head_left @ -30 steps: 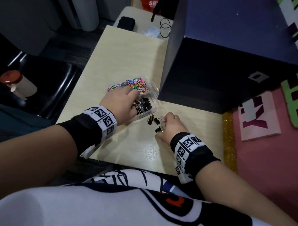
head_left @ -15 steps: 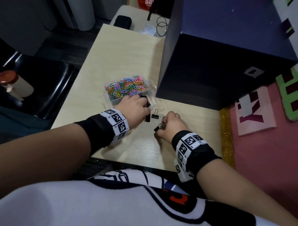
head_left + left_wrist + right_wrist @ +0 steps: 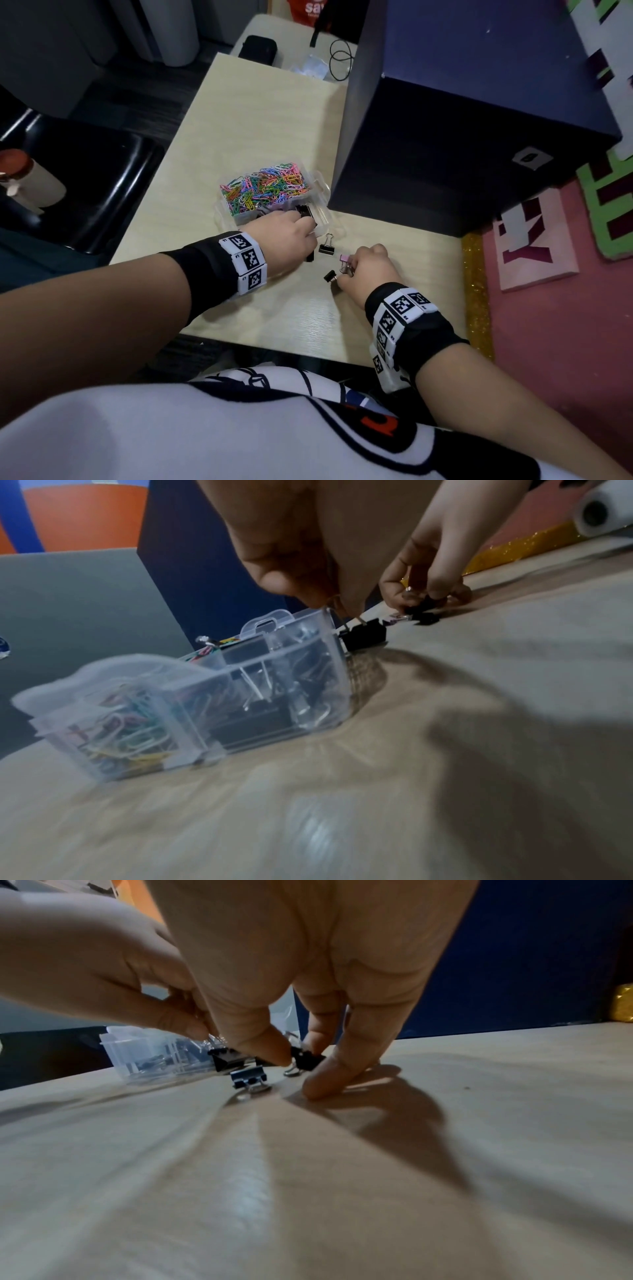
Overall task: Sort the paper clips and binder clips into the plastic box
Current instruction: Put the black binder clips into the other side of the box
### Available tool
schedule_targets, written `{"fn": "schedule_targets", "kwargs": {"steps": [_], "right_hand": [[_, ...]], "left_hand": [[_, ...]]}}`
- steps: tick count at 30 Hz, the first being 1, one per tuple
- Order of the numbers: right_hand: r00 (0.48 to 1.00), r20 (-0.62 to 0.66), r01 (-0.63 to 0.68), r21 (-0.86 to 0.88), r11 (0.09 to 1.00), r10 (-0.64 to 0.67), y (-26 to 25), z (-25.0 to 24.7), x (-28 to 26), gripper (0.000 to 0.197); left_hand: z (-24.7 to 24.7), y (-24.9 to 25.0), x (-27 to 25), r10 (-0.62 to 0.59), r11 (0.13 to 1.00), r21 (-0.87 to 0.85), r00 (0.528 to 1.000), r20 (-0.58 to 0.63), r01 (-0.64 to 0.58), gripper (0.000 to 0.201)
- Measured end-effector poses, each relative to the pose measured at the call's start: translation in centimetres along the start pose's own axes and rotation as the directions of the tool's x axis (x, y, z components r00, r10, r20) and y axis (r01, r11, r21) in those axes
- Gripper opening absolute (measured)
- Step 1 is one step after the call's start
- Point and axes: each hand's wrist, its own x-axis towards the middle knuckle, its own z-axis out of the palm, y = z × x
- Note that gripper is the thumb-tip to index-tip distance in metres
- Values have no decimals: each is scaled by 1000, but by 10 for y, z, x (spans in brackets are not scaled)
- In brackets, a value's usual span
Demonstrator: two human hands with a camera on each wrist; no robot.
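Note:
A clear plastic box point(image 3: 322, 192) on the pale table holds coloured paper clips point(image 3: 265, 186) in its far part and black binder clips point(image 3: 253, 718) in its near part. My left hand point(image 3: 308, 240) lies over the box's near right corner. In the left wrist view it pinches the wire handles of a black binder clip point(image 3: 363, 637) just outside the box wall. My right hand point(image 3: 346, 270) is a little to the right and pinches a black binder clip point(image 3: 306, 1058) low on the table. A pink clip point(image 3: 344, 257) and another black clip point(image 3: 329, 275) lie at its fingertips.
One loose black binder clip point(image 3: 327, 247) lies between the hands. A big dark blue box point(image 3: 462, 137) stands close behind and to the right of the plastic box. A gold glitter strip point(image 3: 474, 291) borders the table's right edge. A black chair seat point(image 3: 85, 185) is on the left.
My left hand has come out of the box's binder clip part to its near right corner and taken hold of a clip there. The right hand has stayed put.

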Motion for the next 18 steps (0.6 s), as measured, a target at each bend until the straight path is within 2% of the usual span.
{"fn": "schedule_targets", "kwargs": {"steps": [2, 4, 6, 10, 13, 16, 18], "right_hand": [[1000, -12, 3, 8, 1000, -3, 0, 1, 0, 35], [1000, -23, 4, 13, 1000, -4, 0, 1, 1, 35], [999, -36, 5, 22, 1000, -4, 0, 1, 1, 35], [999, -35, 20, 22, 1000, -20, 1, 4, 5, 28], [998, -50, 32, 38, 999, -30, 2, 6, 8, 25], [996, -90, 28, 77, 997, -21, 1, 6, 9, 27], [997, -71, 13, 79, 997, -7, -1, 6, 11, 30]], "left_hand": [[-4, 0, 1, 20, 998, -68, 999, 46, -17, 11], [-4, 2, 2, -16, 995, -94, 990, 141, 29, 25], [-6, -1, 3, -78, 988, -118, 982, 174, 99, 30], [-2, -21, -2, -317, 882, -339, 945, 84, 326, 26], [7, -40, -13, -445, 811, -427, 896, -4, 401, 19], [11, -48, -22, -490, 821, -356, 871, -39, 446, 20], [8, -41, -23, -447, 862, -306, 890, -83, 404, 18]]}}
